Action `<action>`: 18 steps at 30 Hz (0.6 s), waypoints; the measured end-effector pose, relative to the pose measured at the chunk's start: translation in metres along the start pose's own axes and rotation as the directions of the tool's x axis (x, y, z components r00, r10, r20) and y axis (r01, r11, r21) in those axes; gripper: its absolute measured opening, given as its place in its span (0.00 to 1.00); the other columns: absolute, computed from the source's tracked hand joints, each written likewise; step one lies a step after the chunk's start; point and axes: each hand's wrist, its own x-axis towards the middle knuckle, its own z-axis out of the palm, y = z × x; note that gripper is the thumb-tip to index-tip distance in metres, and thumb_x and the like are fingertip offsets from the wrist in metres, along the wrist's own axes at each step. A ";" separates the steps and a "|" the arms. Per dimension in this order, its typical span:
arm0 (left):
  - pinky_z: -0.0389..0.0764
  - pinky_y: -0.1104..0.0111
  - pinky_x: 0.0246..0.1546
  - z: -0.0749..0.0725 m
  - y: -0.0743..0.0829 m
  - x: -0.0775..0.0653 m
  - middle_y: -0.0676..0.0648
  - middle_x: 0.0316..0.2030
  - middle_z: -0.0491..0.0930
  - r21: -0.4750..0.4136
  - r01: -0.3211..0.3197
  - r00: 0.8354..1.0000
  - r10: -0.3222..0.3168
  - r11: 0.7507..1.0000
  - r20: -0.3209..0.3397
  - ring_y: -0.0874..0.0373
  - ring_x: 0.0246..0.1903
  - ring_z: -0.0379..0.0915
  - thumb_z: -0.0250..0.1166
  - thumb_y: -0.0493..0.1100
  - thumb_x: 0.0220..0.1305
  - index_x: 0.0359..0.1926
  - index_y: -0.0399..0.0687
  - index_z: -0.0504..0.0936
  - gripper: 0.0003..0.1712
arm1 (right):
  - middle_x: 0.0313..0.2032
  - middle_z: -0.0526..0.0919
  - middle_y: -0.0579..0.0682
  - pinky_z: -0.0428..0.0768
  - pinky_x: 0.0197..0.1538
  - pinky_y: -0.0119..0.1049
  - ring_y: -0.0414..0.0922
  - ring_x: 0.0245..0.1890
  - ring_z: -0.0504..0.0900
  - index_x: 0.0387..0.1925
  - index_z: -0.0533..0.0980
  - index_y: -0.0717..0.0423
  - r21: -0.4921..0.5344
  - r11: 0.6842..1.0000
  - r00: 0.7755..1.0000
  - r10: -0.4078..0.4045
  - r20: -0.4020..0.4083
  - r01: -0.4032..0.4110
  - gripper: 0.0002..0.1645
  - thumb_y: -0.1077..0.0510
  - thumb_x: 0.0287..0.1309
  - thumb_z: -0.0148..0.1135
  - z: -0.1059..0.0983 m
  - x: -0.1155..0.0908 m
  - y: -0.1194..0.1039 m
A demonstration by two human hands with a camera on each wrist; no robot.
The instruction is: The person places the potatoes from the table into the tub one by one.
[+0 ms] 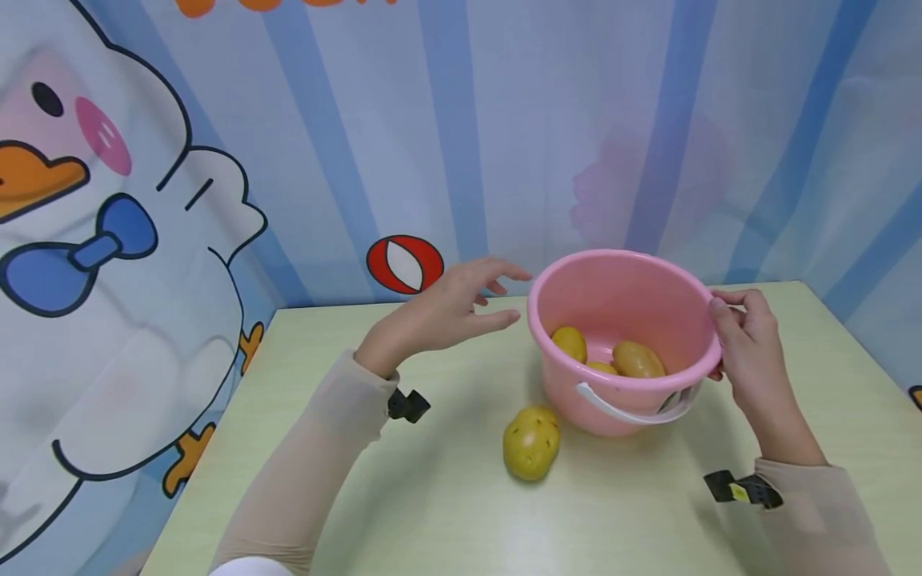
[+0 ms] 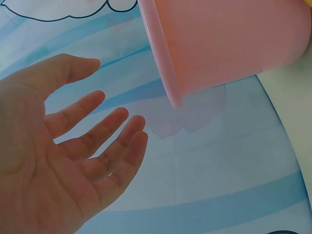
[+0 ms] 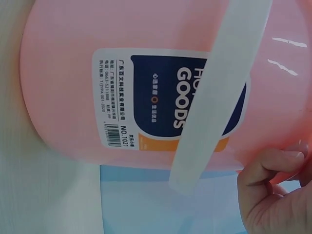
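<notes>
A pink bucket (image 1: 598,400) stands tilted toward the front on the table, several yellow potatoes (image 1: 638,360) inside it. My right hand (image 1: 752,352) grips its rim at the right side, thumb over the edge. In the right wrist view the fingers (image 3: 273,170) are curled at the rim, near the bucket's label (image 3: 161,97) and white handle (image 3: 219,92). To the left of the bucket my left hand (image 1: 454,308) hovers with spread, relaxed fingers, holding nothing; the left wrist view shows its bare palm (image 2: 53,180). Another yellow potato (image 1: 531,443) lies on the table in front of the bucket.
The light wooden table (image 1: 432,512) ends at a blue striped backdrop (image 1: 504,120) behind the bucket. A large printed duck (image 1: 144,320) covers the backdrop's left side. Each sleeve carries a black clip at the wrist.
</notes>
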 end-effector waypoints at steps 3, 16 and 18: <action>0.77 0.66 0.52 0.000 0.000 -0.002 0.52 0.63 0.72 -0.005 -0.006 1.000 0.006 1.000 0.001 0.60 0.54 0.72 0.64 0.47 0.69 0.68 0.49 0.71 0.28 | 0.22 0.77 0.43 0.70 0.13 0.31 0.41 0.08 0.70 0.51 0.66 0.42 -0.005 1.000 1.000 0.001 0.006 -0.001 0.07 0.54 0.77 0.44 0.000 0.000 -0.001; 0.77 0.65 0.53 0.004 -0.006 -0.011 0.53 0.63 0.72 0.013 0.018 1.000 -0.018 1.000 -0.006 0.61 0.54 0.71 0.64 0.48 0.69 0.68 0.49 0.70 0.29 | 0.24 0.77 0.46 0.71 0.14 0.33 0.42 0.09 0.71 0.52 0.66 0.43 -0.050 0.999 1.000 -0.012 0.003 0.012 0.08 0.53 0.77 0.44 0.000 0.001 0.002; 0.77 0.65 0.53 0.005 -0.008 -0.012 0.54 0.62 0.72 0.009 0.026 1.000 -0.026 1.000 -0.009 0.61 0.54 0.71 0.64 0.49 0.69 0.68 0.50 0.70 0.29 | 0.24 0.77 0.47 0.72 0.14 0.33 0.42 0.09 0.71 0.52 0.66 0.43 -0.054 0.998 1.000 -0.012 0.003 0.012 0.08 0.52 0.77 0.44 0.000 0.001 0.003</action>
